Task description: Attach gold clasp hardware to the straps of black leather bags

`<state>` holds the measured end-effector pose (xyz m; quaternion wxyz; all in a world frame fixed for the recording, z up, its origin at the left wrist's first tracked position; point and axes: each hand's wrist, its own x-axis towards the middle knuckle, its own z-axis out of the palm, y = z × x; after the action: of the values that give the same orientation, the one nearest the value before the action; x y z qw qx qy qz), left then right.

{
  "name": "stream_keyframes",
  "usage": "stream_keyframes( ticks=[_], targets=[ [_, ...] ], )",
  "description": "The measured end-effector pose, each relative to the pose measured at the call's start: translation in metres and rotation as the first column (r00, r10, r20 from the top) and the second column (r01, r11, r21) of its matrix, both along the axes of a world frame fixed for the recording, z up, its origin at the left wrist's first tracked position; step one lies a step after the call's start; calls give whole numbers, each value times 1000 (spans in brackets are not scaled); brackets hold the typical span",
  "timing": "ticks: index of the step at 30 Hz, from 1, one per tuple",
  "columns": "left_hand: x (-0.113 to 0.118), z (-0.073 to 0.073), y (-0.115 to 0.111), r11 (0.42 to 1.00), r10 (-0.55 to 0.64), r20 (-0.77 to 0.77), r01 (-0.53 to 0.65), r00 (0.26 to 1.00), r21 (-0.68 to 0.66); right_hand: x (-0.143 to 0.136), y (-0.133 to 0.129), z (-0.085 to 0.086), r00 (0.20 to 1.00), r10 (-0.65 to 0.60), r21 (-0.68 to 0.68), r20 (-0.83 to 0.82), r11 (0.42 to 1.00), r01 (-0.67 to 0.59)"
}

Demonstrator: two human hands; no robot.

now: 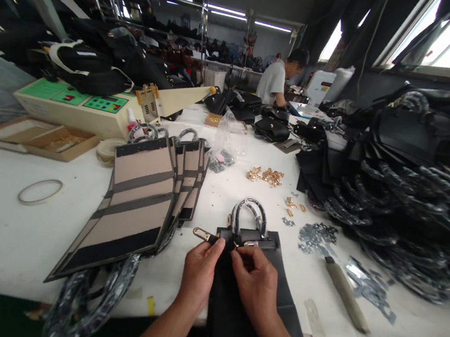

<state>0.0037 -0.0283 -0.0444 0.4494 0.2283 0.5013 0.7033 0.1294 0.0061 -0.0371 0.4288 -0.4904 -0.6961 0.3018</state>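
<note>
A black handbag panel (248, 309) lies in front of me, its plastic-wrapped handle (251, 208) pointing away. My left hand (200, 267) is closed, thumb over fingers, on a short black strap with a gold metal plate (202, 234) at its end, left of the panel's top edge. My right hand (255, 280) pinches a small gold piece (236, 246) just below the handle; its exact kind is too small to tell. Beside the right fingers, another metal plate (251, 244) sits on the panel's top strap.
Stacked bag panels (143, 191) lie to the left, black bags (406, 176) are heaped on the right. Gold hardware (269, 176), grey metal plates (317, 237) and a wrapped tool (346, 295) lie right of the panel. Farther back, a person (272, 81) bends over the table.
</note>
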Motion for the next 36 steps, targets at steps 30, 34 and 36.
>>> stream_keyframes(
  ticks=[30,34,36],
  targets=[
    [8,-11,4,993,111,-159,-114,981,-10,-7,17,30,957,235,-88,170,971,-222],
    [6,-11,4,993,118,-165,-120,979,-6,-7,17,31,942,288,-67,169,957,-281],
    [6,-9,4,993,115,-169,-117,979,-1,-8,17,31,948,269,-84,173,963,-258]
  ],
)
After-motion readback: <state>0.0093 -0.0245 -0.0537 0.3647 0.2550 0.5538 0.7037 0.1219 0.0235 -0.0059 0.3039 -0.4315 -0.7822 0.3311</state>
